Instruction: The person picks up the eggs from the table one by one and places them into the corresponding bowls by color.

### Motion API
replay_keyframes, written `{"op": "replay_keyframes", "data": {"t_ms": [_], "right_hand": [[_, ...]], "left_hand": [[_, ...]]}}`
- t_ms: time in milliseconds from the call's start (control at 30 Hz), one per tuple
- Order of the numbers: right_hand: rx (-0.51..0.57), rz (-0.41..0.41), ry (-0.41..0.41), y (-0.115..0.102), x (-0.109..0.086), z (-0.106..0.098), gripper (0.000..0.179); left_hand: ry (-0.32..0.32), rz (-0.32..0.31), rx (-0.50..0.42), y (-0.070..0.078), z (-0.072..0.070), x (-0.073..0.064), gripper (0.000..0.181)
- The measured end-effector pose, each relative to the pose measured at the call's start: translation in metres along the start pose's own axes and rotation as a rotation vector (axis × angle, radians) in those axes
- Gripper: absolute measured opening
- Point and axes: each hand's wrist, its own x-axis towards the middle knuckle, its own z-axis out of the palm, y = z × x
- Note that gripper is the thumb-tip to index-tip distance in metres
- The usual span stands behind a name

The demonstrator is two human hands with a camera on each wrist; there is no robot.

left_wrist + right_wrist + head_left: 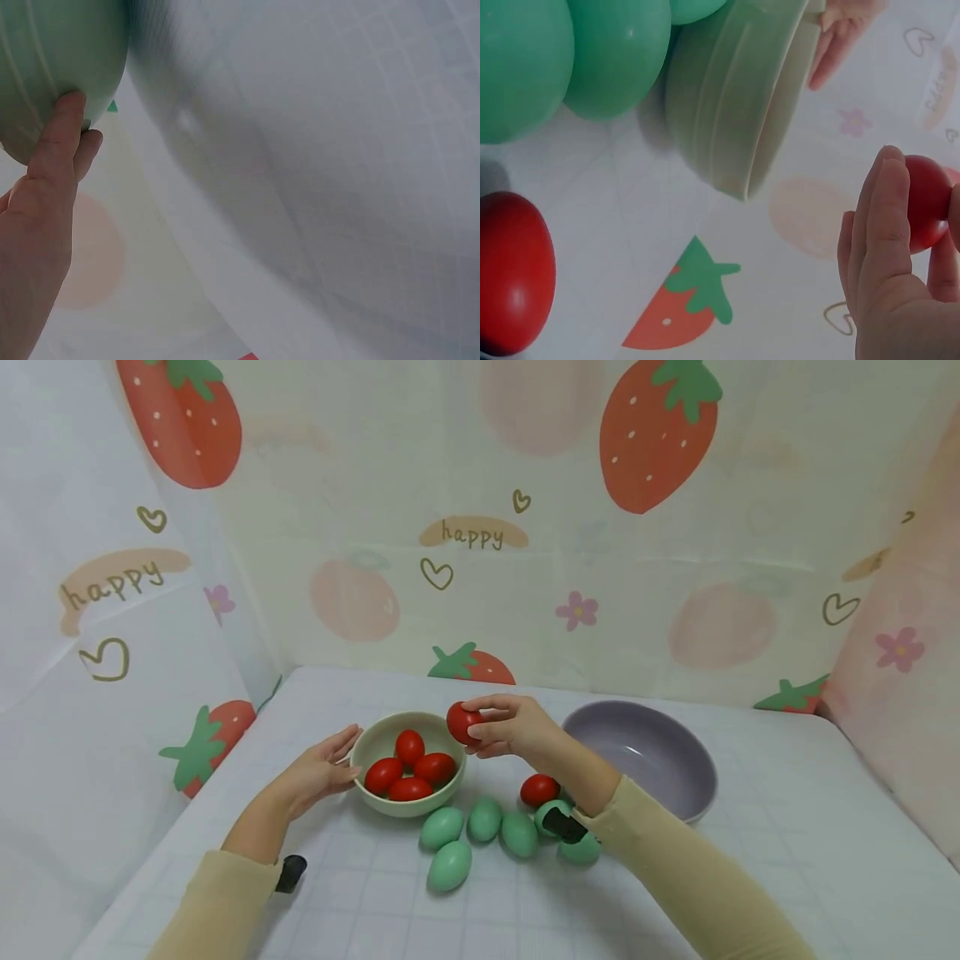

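In the head view my right hand (517,727) holds a red egg (463,724) between thumb and fingers, above the right rim of a pale green bowl (408,807). The right wrist view also shows this red egg (928,202) in the fingers of my right hand (896,277). Several red eggs (409,748) lie inside the bowl. My left hand (324,772) rests against the bowl's left side, thumb at the rim. Straight fingers (64,124) touch the bowl's outer wall (71,52) in the left wrist view.
Several green eggs (519,833) lie on the table in front of the bowl and toward the right forearm. Near them is another red egg (539,790). A purple-grey bowl (652,752) stands at the right, partly behind the right forearm. A printed curtain (480,602) hangs behind the table.
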Motion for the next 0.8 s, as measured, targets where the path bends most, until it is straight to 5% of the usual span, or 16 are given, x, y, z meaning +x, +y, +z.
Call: {"op": "replay_keyframes", "data": {"t_ms": [800], "right_hand": [[-0.01,0.051,-0.051,0.022,0.025,0.039,0.036]], "left_hand": [[-0.024,0.026,-0.004,0.001,0.0,-0.002,0.076]]}}
